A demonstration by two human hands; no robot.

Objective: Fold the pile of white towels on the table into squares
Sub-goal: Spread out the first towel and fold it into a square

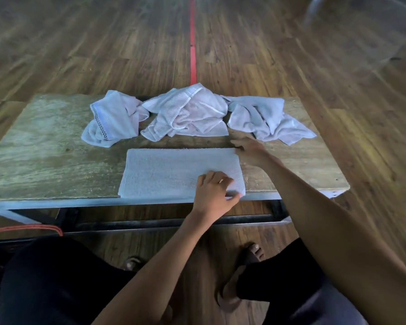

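A white towel (169, 171) lies folded into a flat rectangle at the table's near edge. My left hand (215, 192) pinches its near right corner, thumb under the edge. My right hand (250, 148) grips the far right corner of the same towel. Behind it, three crumpled white towels sit in a row along the far side: one at the left (114, 118) with a dark checked trim, one in the middle (188, 111), one at the right (267, 118).
The low wooden table (45, 151) has a metal frame and stands on a wood plank floor with a red tape line (192, 43). My legs and feet are under the near edge. An orange cord (33, 228) lies at the lower left.
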